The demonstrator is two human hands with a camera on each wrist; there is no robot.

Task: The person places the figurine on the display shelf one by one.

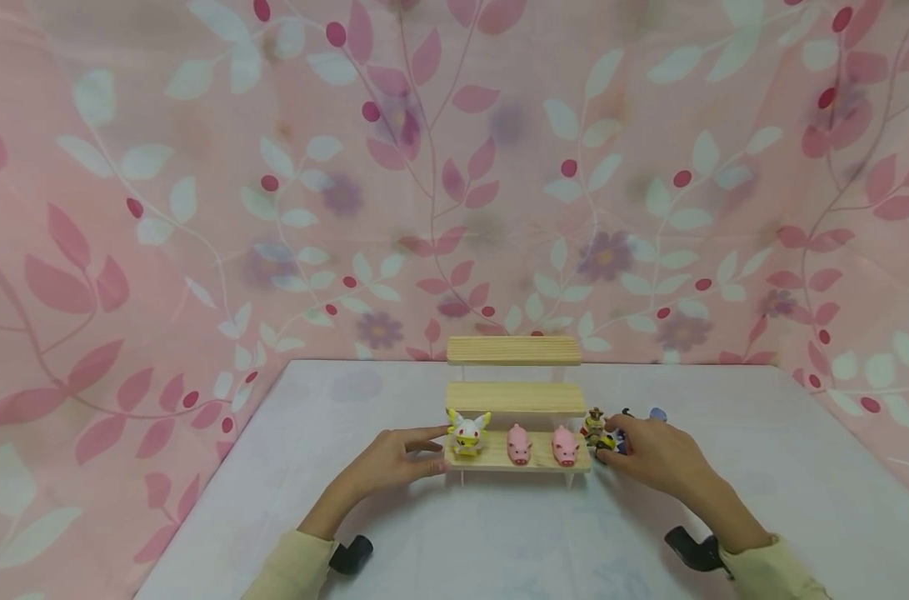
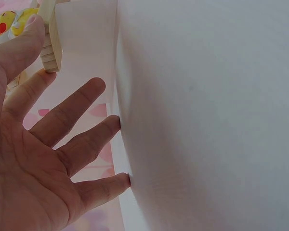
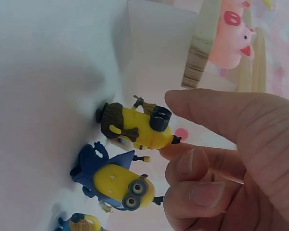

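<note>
My left hand (image 1: 402, 458) is at the left end of a three-step wooden display stand (image 1: 514, 397), its thumb and index fingertip touching the lowest plank and the other fingers spread. On that plank sit a white-and-yellow eared figure (image 1: 466, 435) and two pink toy pigs, one in the middle (image 1: 519, 446) and one at the right (image 1: 565, 447). My right hand (image 1: 660, 454) is just right of the stand, thumb and index finger either side of the head of a minion figure in a brown skirt (image 3: 139, 125). This minion stands upright on the table.
Beside it stand a minion in a blue cape (image 3: 118, 180) and another blue-clad figure (image 3: 79, 223). A figure with a brown hat (image 1: 594, 422) is close to the stand's right end. White cloth covers the table (image 1: 349, 400); a pink floral curtain (image 1: 454, 167) hangs behind.
</note>
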